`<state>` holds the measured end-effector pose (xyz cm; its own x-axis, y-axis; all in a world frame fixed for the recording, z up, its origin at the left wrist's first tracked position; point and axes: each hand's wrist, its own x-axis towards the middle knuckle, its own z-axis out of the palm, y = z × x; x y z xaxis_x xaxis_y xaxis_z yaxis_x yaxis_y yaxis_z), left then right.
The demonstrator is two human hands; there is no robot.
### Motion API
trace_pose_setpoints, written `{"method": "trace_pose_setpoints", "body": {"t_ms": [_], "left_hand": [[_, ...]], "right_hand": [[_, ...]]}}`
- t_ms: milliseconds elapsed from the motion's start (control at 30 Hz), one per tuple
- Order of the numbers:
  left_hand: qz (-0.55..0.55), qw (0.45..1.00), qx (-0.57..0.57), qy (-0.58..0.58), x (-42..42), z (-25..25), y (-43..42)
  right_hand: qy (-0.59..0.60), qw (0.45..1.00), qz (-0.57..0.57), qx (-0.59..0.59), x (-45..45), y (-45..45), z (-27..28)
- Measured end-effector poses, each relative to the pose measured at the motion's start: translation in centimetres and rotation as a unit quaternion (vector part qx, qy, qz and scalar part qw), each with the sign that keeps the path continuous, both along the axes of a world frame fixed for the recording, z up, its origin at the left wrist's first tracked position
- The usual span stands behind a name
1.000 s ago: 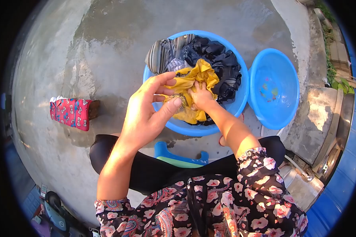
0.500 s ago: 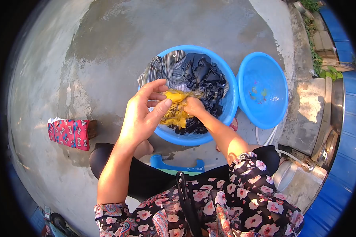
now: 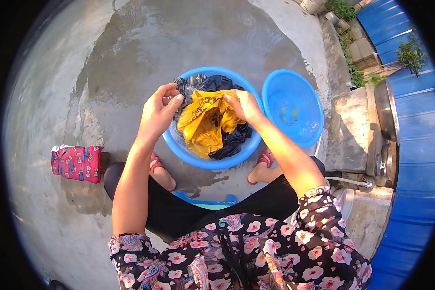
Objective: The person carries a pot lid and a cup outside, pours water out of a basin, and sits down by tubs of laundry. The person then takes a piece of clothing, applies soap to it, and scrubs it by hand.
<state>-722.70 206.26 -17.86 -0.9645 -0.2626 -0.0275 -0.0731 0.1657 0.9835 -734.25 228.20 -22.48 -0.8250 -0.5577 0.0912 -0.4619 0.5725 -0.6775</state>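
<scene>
My right hand is closed on the upper edge of a wet yellow garment with dark print, lifted in loose folds over the tub. To the left of the garment, my left hand hangs above the tub's rim, its fingers bent and apart from the thumb, with nothing visible in it. Below them is a large blue tub. Dark wet clothes and a grey striped cloth lie in it, partly hidden by the yellow garment.
A second blue basin stands right of the tub. Pink bow-patterned cloth covers a block at the left. Between my feet and body is a blue stool edge. A hose and concrete ledge lie to the right.
My right hand has come up out of the pile with the yellow garment, which is now spread higher and wider. My left hand stays beside it, slightly lower. The view has shifted.
</scene>
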Motion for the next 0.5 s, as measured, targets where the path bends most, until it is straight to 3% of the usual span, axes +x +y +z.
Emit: {"method": "trace_pose_setpoints", "body": {"t_ms": [100, 300, 367, 500], "left_hand": [[0.012, 1.0, -0.003, 0.007, -0.1, -1.0, -0.6], [-0.011, 0.996, -0.089, -0.01, -0.9, -0.7, -1.7], [0.007, 0.995, -0.103, -0.012, -1.7, -0.7, -2.3], [0.02, 0.999, -0.037, -0.003, -2.5, 1.3, -1.7]], "right_hand": [[0.026, 0.997, -0.008, -0.066, -0.5, 0.9, 2.3], [-0.088, 0.982, -0.073, -0.15, -2.7, 2.9, 2.5], [-0.108, 0.982, -0.085, -0.133, -2.8, 3.1, 1.5], [-0.109, 0.993, -0.023, 0.047, -3.1, 3.6, -3.1]]}}
